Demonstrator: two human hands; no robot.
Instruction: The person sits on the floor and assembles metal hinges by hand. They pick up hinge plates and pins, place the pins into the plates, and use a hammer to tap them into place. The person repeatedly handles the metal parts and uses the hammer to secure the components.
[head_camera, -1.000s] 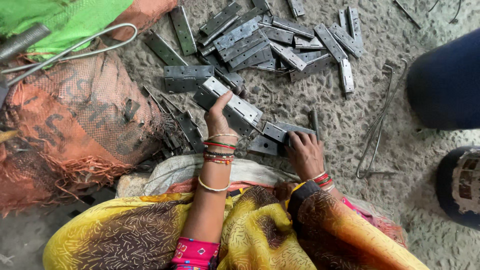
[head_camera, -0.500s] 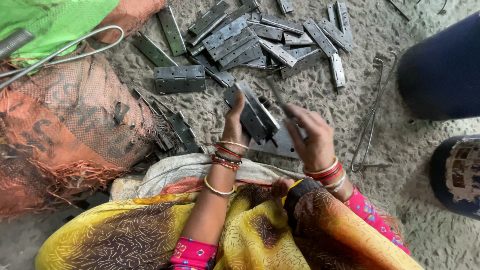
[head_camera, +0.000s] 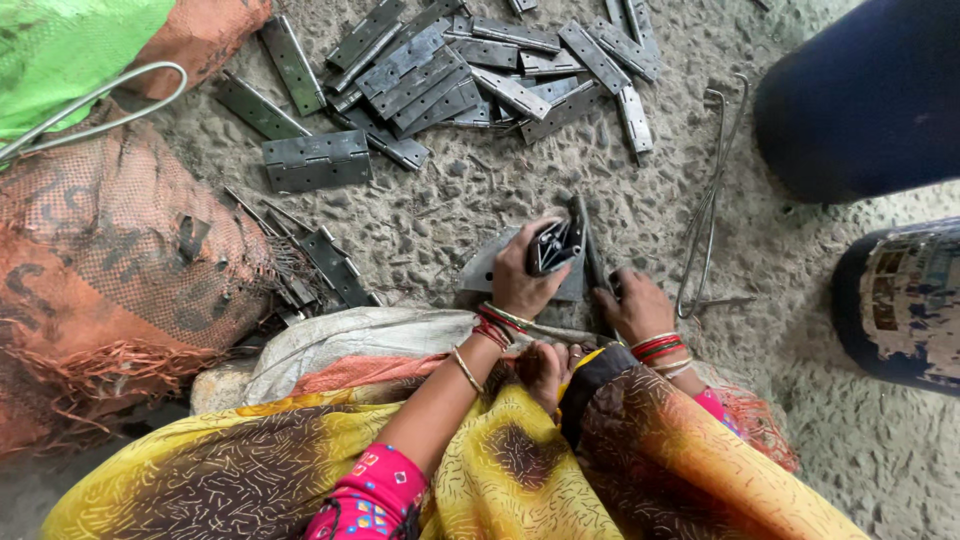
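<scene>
- Left hand (head_camera: 522, 285) wrapped around a folded metal hinge (head_camera: 556, 245), held just above a flat metal plate (head_camera: 482, 272) on the concrete floor (head_camera: 450, 215).
- Right hand (head_camera: 637, 305) palm down on floor just right of the plate, fingers curled; possibly gripping a thin rod, too hidden to tell.
- Pile of hinges (head_camera: 470, 70) well ahead; single open hinge (head_camera: 316, 160) apart at left.
- Bent wire hook (head_camera: 708, 200) right of hands; orange mesh sack (head_camera: 110, 260) far left.
</scene>
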